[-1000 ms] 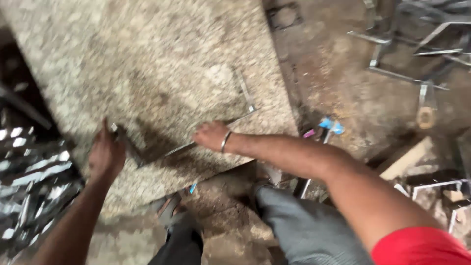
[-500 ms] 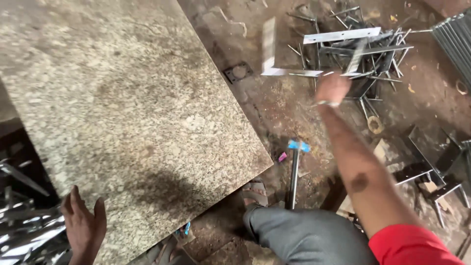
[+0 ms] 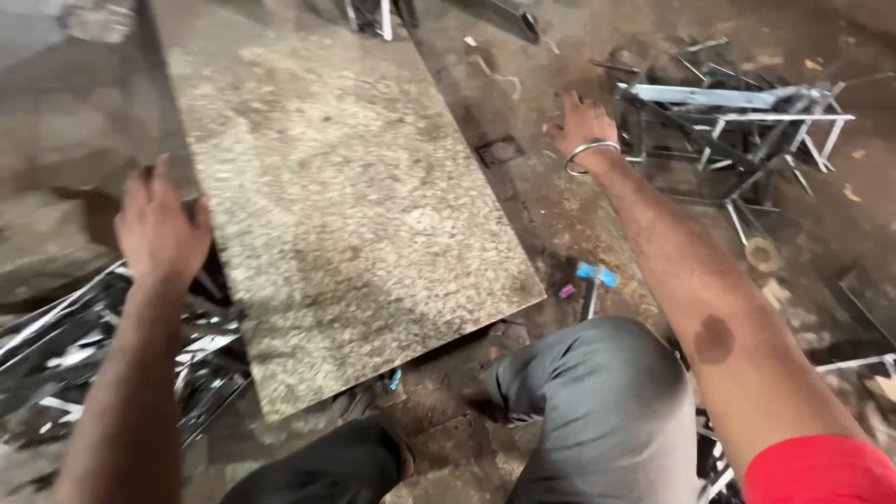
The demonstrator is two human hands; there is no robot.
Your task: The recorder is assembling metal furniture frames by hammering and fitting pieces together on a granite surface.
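Your left hand has its fingers spread and loose, holding nothing; they hover at the left edge of the stone slab, and I cannot tell whether the fingertips touch that edge or only hang just above it. Your right hand is also wide open and empty, fingers fanned, with a metal bangle on the wrist. It is stretched out past the slab's right edge, over the dirty floor, and is nearest to the pile of metal frames at the far right.

The slab is a large speckled rectangle lying flat and low, its near corner pointing toward your knees. A heap of shiny metal strips lies under and beside its left edge. A small hammer with a blue head lies on the floor just off the slab's near right corner, between the slab and your right forearm. A small dark square plate sits on the floor near the right edge.

Judging by the pose, you are between grips: 1 hand steadies at the slab while the other reaches toward the frames. A pick from that pile would call for singling out 1 piece, since the bars lie crossed and tangled.
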